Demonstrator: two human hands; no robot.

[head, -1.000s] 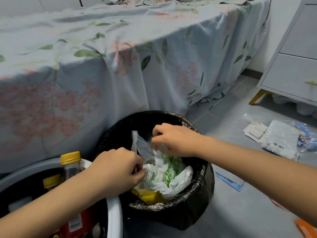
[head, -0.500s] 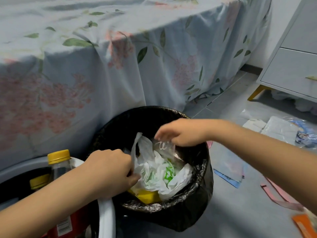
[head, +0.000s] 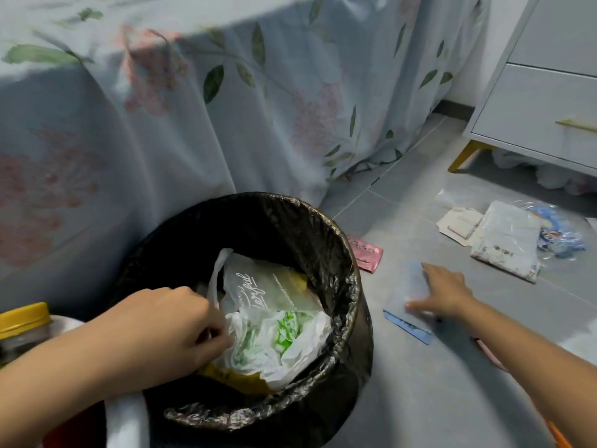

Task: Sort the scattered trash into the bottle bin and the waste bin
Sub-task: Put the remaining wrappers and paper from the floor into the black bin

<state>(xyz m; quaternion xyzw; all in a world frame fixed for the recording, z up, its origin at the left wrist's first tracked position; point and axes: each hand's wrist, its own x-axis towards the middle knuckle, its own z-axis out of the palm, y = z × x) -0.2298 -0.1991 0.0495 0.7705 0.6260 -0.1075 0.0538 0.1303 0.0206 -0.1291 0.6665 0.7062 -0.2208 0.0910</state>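
**Bins by the Bed, Litter to the Right**

The waste bin (head: 342, 286) stood before the draped bed (head: 193, 108), with plastic bags (head: 274, 321) in it. The bottle bin (head: 126, 421) sat just left of it, a bottle (head: 22, 328) inside. Right of the waste bin, wrappers (head: 504, 244) lay on the floor (head: 420, 399), before the drawer unit (head: 542, 105).

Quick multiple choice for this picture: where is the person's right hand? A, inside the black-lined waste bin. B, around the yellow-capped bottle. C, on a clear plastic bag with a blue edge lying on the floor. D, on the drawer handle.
C: the right hand reaches down with fingers spread onto the clear plastic bag on the floor, to the right of the waste bin, while the left hand is over the bin.
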